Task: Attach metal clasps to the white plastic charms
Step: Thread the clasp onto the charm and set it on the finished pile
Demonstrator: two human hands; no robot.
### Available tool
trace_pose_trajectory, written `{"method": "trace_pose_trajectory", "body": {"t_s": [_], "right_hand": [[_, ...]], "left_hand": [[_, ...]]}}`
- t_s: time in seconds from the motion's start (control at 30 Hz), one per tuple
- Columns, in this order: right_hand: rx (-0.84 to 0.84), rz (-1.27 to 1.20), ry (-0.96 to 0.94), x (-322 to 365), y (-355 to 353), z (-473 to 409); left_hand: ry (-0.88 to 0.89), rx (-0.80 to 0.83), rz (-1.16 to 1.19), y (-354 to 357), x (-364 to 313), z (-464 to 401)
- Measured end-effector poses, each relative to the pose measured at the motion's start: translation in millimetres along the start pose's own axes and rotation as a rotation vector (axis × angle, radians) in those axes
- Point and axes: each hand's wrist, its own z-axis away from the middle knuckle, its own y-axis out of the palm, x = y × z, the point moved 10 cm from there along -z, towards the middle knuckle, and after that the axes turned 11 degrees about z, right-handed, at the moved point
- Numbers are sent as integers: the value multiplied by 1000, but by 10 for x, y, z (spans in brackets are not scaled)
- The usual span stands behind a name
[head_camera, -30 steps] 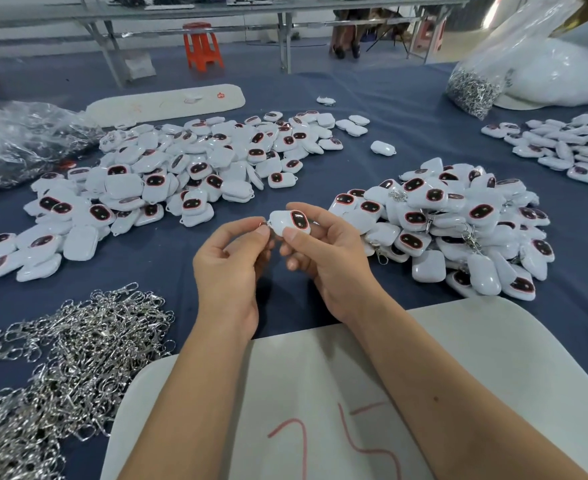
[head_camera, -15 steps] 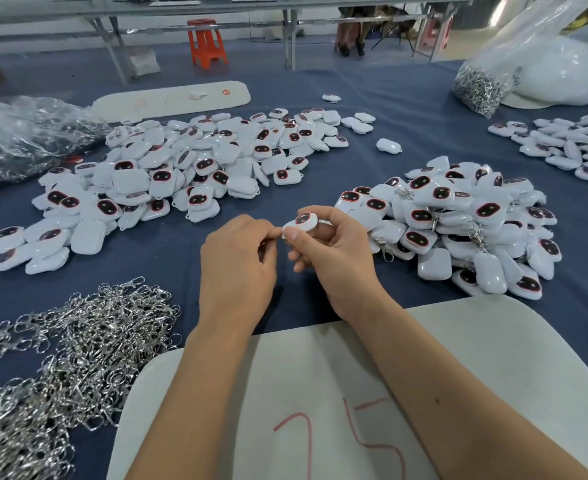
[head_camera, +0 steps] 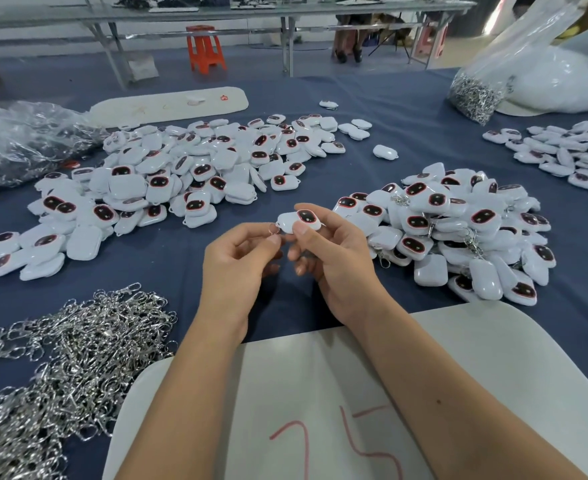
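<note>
lying roughly level between both hands, a white plastic charm (head_camera: 299, 220) sits in the middle of the head view, above the blue tablecloth (head_camera: 406, 140). its long axis runs left to right, with the dark red-rimmed face turned up toward the camera and the small loop end pointing left.

the right hand (head_camera: 334, 258) pinches the charm, thumb on the near edge and forefinger along the far side; its other fingers curl loosely under. the left hand (head_camera: 237, 261) has thumb and forefinger drawn narrow together on a small metal ring (head_camera: 273, 229) that sits right at the charm's loop end. whether the ring is already through the loop cannot be told. the rest of the left fingers curl into the palm.

a tangled heap of metal clasps (head_camera: 67, 368) spreads at lower left, near the left forearm. a broad pile of loose charms (head_camera: 181, 174) lies beyond the left hand, and a second pile of charms (head_camera: 458, 230), some with clasps showing among them, lies just beside the right hand. a white board (head_camera: 493, 393) with red marks rests under the forearms. further off right sits a clear bag of clasps (head_camera: 476, 95), with another spread of charms (head_camera: 569, 150) near it. an orange stool (head_camera: 205, 48) stands past the table.
</note>
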Motion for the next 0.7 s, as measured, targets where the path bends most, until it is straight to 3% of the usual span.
{"method": "trace_pose_trajectory", "body": {"t_s": [0.43,0.7], "right_hand": [[28,107,-30,-12,38,5],[30,118,-14,-34,30,6]], "left_hand": [[83,-214,230,-196,-46,12],[247,-178,-61,-231,-221,-16]]}}
